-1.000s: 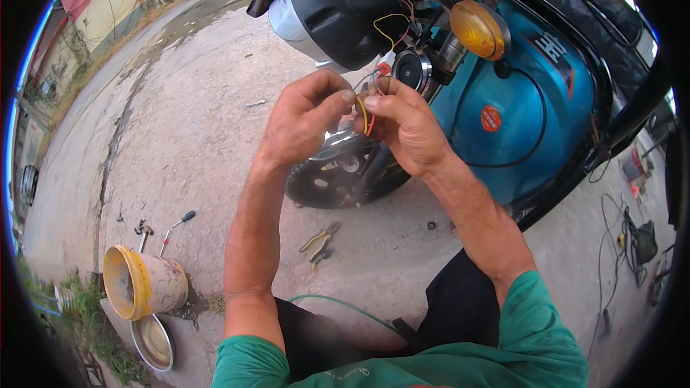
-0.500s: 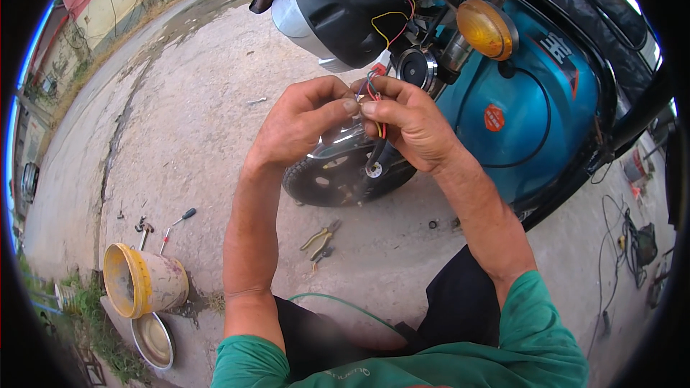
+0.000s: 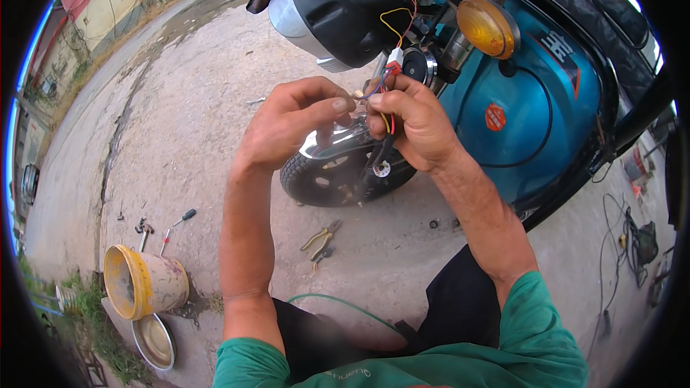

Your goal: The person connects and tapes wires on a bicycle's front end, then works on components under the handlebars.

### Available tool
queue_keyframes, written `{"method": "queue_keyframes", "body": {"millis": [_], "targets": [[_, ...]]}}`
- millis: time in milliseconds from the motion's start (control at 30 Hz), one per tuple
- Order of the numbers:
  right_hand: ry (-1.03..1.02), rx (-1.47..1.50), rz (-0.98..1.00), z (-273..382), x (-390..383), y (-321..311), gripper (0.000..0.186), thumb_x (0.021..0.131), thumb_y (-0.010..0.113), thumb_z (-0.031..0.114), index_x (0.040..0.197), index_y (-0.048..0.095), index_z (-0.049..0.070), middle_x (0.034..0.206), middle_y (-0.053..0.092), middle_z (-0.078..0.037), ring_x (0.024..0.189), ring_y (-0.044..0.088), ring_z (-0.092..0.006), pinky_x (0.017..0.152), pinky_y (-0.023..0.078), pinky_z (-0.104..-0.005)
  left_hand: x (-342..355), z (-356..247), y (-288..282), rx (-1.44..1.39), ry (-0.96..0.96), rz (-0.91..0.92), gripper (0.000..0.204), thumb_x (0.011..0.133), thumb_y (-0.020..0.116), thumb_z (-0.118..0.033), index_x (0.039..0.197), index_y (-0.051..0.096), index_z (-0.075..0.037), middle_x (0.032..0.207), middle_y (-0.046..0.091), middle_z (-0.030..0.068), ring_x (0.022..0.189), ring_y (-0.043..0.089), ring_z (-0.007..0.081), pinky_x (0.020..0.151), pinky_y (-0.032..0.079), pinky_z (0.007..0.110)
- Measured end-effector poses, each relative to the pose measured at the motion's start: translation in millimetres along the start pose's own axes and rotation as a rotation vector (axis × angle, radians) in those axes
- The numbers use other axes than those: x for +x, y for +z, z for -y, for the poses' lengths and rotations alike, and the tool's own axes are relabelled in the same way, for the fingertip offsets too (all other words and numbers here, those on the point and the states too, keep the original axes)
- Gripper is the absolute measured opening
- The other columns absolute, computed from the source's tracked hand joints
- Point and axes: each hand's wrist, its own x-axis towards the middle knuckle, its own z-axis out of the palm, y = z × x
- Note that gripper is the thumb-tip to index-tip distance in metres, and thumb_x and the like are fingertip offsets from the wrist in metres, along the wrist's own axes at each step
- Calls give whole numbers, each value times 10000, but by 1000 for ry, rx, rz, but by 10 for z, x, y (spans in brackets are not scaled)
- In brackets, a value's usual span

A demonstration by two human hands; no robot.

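My right hand [image 3: 402, 115] pinches a bundle of thin coloured wires [image 3: 388, 122] just below a white-and-red connector [image 3: 394, 62]. Beside it my left hand [image 3: 302, 118] is loosely curled, thumb and fingertips slightly apart, near a short stripped wire end [image 3: 358, 93]. Behind them are the black-and-silver headlamp housing [image 3: 338, 11], a round chrome-rimmed horn [image 3: 415, 63], an amber indicator [image 3: 485, 29] and the teal front body [image 3: 525, 144] of a motor vehicle. Its front wheel [image 3: 316, 179] and chrome mudguard show below my hands.
Pliers [image 3: 320, 237] lie on the concrete below me. At lower left stand a yellow bucket [image 3: 162, 284] and a metal basin [image 3: 154, 341], with a hammer [image 3: 144, 233] and screwdriver [image 3: 185, 217] nearby. A green hose [image 3: 338, 299] crosses between my legs; tangled cables [image 3: 625, 244] lie right.
My left hand has moved leftward and loosened from the wires. My right hand has shifted slightly right with the bundle, and the connector now shows more clearly above it.
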Motion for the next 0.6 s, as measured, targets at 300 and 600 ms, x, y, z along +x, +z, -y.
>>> {"method": "queue_keyframes", "body": {"millis": [300, 600], "targets": [[103, 146, 8, 39, 0, -10, 86, 917, 607, 100, 991, 614, 56, 783, 566, -1, 673, 559, -96, 628, 450, -278, -8, -49, 199, 727, 546, -233, 399, 733, 752, 72, 1105, 664, -41, 1002, 670, 77, 756, 632, 138, 686, 527, 274], [133, 176, 25, 69, -31, 13, 51, 928, 600, 110, 964, 604, 74, 777, 538, 13, 665, 550, -93, 609, 447, -265, 79, 65, 230, 956, 853, -294, 229, 751, 752, 62, 959, 691, -13, 917, 678, 117, 768, 685, 236, 642, 547, 315]]}}
